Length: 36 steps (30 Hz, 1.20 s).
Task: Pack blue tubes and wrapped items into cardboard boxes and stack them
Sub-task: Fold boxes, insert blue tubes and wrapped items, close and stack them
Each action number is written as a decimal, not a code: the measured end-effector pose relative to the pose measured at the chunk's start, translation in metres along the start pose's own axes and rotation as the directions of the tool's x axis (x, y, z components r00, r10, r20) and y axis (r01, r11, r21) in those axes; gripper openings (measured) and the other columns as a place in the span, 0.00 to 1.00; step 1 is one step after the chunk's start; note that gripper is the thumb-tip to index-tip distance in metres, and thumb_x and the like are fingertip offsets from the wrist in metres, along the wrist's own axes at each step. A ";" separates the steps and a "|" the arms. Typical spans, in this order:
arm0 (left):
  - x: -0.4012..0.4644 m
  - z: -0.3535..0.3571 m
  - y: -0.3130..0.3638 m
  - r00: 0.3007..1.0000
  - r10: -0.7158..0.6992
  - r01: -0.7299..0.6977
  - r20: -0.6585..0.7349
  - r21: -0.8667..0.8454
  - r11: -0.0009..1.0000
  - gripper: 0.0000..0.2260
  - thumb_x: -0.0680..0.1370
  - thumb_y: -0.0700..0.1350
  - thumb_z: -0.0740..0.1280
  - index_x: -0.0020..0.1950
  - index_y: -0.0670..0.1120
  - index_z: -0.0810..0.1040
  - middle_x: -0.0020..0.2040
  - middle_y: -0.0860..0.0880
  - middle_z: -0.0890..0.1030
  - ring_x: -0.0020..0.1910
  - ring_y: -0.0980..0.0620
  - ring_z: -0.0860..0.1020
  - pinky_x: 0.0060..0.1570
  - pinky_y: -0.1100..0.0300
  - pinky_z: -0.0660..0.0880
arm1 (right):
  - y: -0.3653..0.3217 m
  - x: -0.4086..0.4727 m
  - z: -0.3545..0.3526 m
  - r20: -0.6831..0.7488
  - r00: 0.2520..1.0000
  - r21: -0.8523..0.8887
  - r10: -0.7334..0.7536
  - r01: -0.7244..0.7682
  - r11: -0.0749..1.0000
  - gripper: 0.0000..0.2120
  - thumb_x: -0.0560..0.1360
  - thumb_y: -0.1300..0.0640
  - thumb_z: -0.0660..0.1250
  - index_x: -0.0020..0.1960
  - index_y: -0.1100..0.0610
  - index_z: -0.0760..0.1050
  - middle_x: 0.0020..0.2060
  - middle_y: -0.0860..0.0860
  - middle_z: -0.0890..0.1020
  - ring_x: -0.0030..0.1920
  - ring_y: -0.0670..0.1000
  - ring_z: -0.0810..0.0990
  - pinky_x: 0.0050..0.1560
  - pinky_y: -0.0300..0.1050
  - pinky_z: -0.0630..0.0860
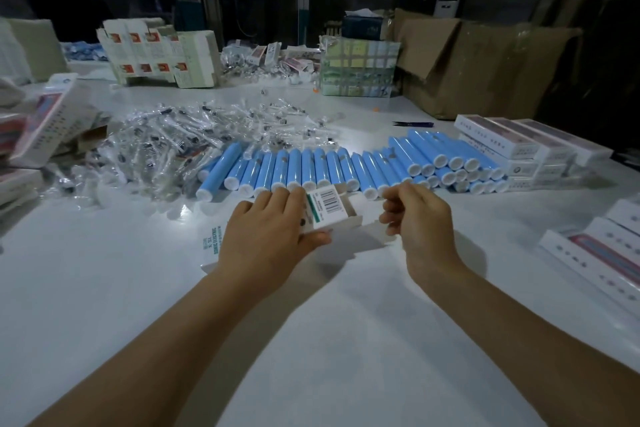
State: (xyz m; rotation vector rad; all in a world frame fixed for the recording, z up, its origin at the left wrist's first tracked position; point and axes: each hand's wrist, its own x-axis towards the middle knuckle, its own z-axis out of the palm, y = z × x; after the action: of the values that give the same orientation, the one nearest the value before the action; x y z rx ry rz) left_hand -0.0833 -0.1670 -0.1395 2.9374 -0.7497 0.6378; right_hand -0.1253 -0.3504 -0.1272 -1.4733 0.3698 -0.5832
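The left hand point(273, 236) grips a small white carton point(323, 210), thumb under its near edge, end flap open toward the right hand point(420, 218), which hovers just beside it, fingers loosely curled, holding nothing. Thin card, I'd guess: light, easily crushed, best held by its long sides. Just beyond the knuckles lie the blue tubes point(311, 166), smooth and likely to roll; the wrapped items point(180, 142) are heaped beyond them to the left.

Work surface: I see a white table point(104, 288), glossy.
Tool: dark blue snips point(412, 123) lying on the table behind the tube row.
Far right: large brown carton point(485, 66), flaps open.
Beside the carton: plastic-wrapped bundle of pale packs point(358, 66).
Background: white standing unit point(448, 1) against a dark wall.
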 end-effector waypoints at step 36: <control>-0.008 0.006 0.015 0.997 0.067 -0.063 -0.032 0.109 0.992 0.32 0.76 0.68 0.50 0.71 0.48 0.58 0.64 0.50 0.71 0.59 0.49 0.69 0.57 0.56 0.65 | 0.011 -0.022 0.016 0.319 0.946 -0.265 0.052 0.036 0.964 0.07 0.78 0.62 0.65 0.51 0.51 0.77 0.47 0.50 0.82 0.38 0.44 0.78 0.30 0.27 0.71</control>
State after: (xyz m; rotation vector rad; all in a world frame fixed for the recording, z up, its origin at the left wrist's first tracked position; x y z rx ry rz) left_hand -0.0942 -0.1778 -0.1492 3.0001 -0.8361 0.7575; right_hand -0.1323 -0.3247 -0.1397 -1.7949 0.2005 -0.2812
